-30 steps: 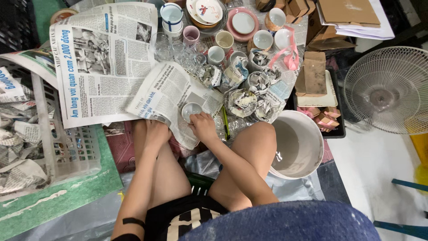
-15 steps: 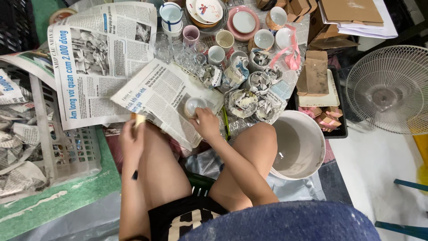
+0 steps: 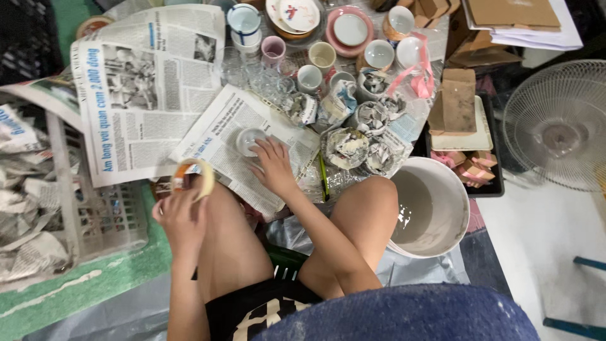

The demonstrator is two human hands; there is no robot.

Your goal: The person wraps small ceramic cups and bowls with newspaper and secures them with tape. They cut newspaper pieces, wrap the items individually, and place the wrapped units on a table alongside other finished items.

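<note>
My right hand [image 3: 274, 165] rests on a sheet of newspaper [image 3: 218, 136] spread over my knees, its fingers touching a small clear glass [image 3: 249, 140] lying on the sheet. My left hand [image 3: 182, 215] is raised beside my left thigh and holds a roll of pale adhesive tape [image 3: 192, 177] with an orange core. The hand and roll are slightly blurred.
Several cups, mugs and plates [image 3: 351, 29] stand beyond the sheet, some stuffed with crumpled paper [image 3: 346, 146]. A white bucket [image 3: 431, 207] sits by my right knee, a white basket of paper-wrapped items [image 3: 38, 208] at left, a fan [image 3: 558, 126] at right, cardboard boxes [image 3: 459, 101] behind.
My left hand left the newspaper, drew back toward my thigh and now holds up the tape roll. My right hand stayed on the glass.
</note>
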